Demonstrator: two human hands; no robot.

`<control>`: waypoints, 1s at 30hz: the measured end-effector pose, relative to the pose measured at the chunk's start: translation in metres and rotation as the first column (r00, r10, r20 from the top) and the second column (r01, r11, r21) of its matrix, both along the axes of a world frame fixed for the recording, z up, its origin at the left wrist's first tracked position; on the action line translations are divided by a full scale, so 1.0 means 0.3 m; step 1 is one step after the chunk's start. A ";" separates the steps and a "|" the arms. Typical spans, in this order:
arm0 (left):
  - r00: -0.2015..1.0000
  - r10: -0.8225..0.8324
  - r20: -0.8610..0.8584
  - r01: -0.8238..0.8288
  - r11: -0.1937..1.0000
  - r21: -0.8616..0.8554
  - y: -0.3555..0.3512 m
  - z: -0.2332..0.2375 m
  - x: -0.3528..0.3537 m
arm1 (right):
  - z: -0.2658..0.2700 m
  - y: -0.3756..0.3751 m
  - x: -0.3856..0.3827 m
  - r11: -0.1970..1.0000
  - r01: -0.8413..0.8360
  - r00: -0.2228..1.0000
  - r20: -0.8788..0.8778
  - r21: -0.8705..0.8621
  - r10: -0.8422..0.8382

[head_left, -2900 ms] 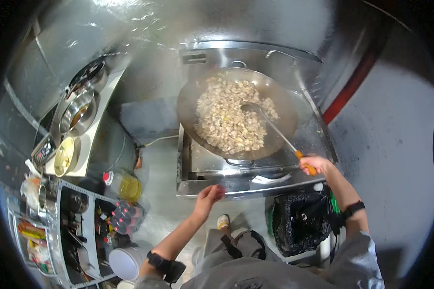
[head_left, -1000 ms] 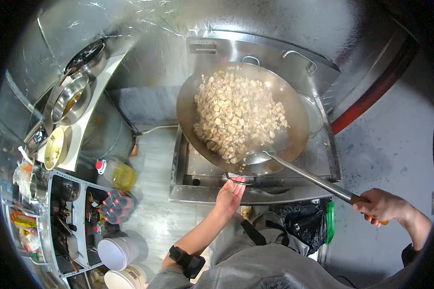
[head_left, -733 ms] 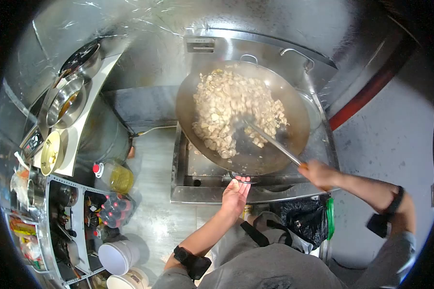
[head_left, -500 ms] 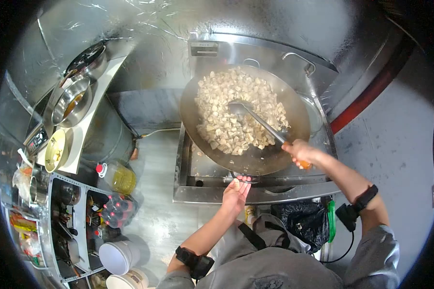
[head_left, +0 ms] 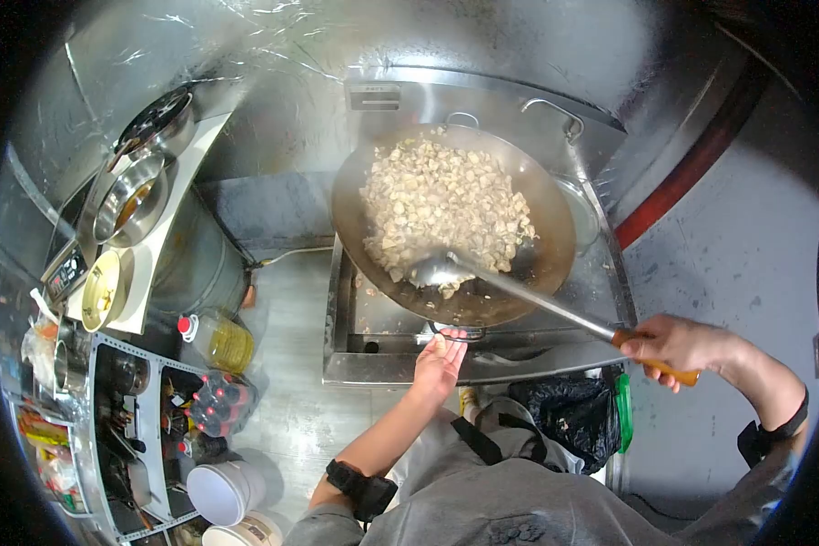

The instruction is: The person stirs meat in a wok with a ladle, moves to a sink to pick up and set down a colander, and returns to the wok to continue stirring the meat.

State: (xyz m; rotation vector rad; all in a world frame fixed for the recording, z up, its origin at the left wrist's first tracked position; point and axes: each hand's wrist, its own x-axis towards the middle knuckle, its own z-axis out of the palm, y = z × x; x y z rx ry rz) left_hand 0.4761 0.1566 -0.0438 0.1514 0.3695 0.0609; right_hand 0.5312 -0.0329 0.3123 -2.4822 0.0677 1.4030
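A large wok [head_left: 544, 264] sits on the steel stove, holding a heap of pale, diced food [head_left: 446, 196] that steams a little. My right hand [head_left: 672, 350] is closed round the orange-brown wooden handle of a long metal ladle [head_left: 555, 307], to the right of the wok. The ladle's head rests at the near edge of the food, its lower part blurred. At the wok's near rim, the fingers of my left hand [head_left: 439, 362] curl at the small loop handle [head_left: 469, 336], palm up.
A steel faucet [head_left: 555, 111] stands behind the wok's right side. On the left, a shelf [head_left: 141, 296] bears metal bowls [head_left: 135, 196] and a yellow bowl [head_left: 103, 289]. An oil jug [head_left: 226, 344], bottles [head_left: 220, 402] and white buckets [head_left: 217, 491] stand on the floor. A black bag [head_left: 569, 419] is below the stove.
My right hand has drawn the ladle back toward me and to the right, its head moving from mid-heap to the near edge. My left hand stays at the loop handle. The view has shifted slightly.
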 end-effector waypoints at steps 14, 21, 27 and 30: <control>0.999 0.010 -0.041 -0.009 1.000 0.024 -0.008 0.014 0.005 | -0.611 0.320 0.355 0.989 -0.022 0.962 0.273 0.149 -0.020; 0.999 -0.001 -0.033 0.004 0.996 0.089 -0.005 0.023 0.001 | -0.404 0.040 0.356 0.872 0.188 0.980 -0.138 0.452 -0.140; 0.990 0.040 -0.135 -0.026 0.994 0.110 -0.019 0.048 0.004 | -0.242 -0.127 0.357 0.877 0.181 0.975 0.035 0.446 -0.218; 0.996 0.055 -0.070 -0.048 0.994 0.093 -0.027 0.022 0.012 | -0.336 -0.048 0.497 0.919 -0.169 0.907 0.422 0.357 0.003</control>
